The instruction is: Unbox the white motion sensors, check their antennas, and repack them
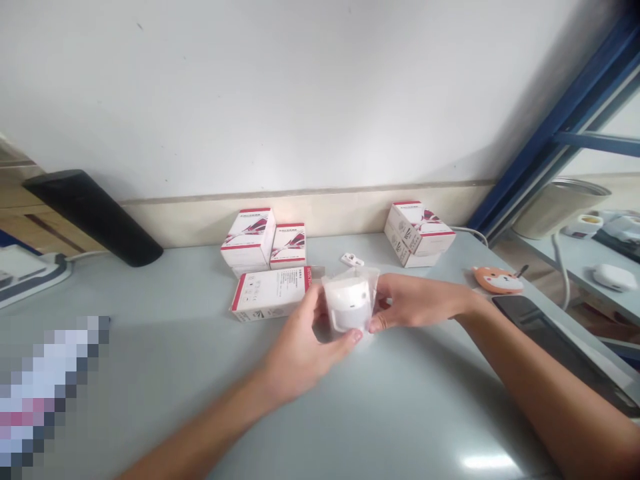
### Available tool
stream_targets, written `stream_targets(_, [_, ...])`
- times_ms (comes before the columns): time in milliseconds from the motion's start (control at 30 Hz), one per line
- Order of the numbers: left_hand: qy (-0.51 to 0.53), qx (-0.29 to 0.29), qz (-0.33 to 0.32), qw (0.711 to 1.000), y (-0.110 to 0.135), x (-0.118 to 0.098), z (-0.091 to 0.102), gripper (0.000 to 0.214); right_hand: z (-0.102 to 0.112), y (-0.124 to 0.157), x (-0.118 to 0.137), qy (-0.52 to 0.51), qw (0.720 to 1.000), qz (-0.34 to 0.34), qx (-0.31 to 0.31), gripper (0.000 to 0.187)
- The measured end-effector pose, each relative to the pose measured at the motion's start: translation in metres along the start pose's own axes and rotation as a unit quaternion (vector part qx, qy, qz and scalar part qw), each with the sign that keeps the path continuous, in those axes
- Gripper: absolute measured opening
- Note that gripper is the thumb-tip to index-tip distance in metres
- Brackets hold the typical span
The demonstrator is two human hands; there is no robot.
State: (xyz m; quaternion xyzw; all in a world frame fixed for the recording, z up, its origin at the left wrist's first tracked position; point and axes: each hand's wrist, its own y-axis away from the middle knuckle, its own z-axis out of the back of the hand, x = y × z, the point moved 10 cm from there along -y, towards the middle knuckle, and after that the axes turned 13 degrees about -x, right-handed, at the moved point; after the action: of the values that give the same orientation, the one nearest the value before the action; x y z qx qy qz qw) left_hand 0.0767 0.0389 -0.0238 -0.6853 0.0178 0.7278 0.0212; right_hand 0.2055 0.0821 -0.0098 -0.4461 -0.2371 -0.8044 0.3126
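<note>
Both my hands hold a white round device in a clear plastic bag (349,301) above the grey tabletop (165,313). My left hand (305,340) grips the bag from the lower left, with its thumb and fingers on the plastic. My right hand (415,300) pinches the bag's right side. A white and red product box (270,293) lies flat just left of the bag. Behind it stand two more such boxes (249,239) (289,247), and another pair (419,230) sits to the right. A small white piece (353,260) lies behind the bag.
A black tube-shaped object (90,217) lies at the back left by the wall. To the right are an orange fox-faced pad (497,280) and a dark phone or tablet (550,340). A pixelated blur covers the lower left corner. A blue window frame (555,127) rises at the right.
</note>
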Motion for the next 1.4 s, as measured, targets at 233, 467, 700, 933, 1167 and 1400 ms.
stream_targets(233, [0.251,-0.045,0.107,0.961,-0.006,-0.023,0.016,0.04,0.024,0.005,0.029,-0.184,0.974,0.044,-0.121,0.066])
stream_targets(467, [0.352,-0.041,0.122,0.927,-0.017,-0.023,0.024,0.042,0.03,0.002,0.044,-0.217,0.932,0.069,-0.282,0.035])
stream_targets(700, [0.361,-0.025,0.101,0.927,-0.017,-0.03,0.024,0.052,0.049,0.006,0.029,-0.282,0.87,0.067,-0.398,0.021])
stream_targets(933, [0.287,-0.082,0.035,0.954,-0.016,-0.038,0.038,0.057,0.026,-0.006,0.026,-0.45,0.838,0.023,-0.309,0.032])
stream_targets(1167, [0.09,-0.176,-0.01,0.98,-0.018,-0.025,0.062,0.083,0.029,-0.006,0.007,-0.399,0.847,-0.014,-0.352,0.034])
stream_targets(1400, [-0.242,-0.178,-0.314,0.901,-0.004,-0.06,0.052,0.058,0.031,-0.005,0.005,-0.418,0.847,-0.023,-0.328,0.028])
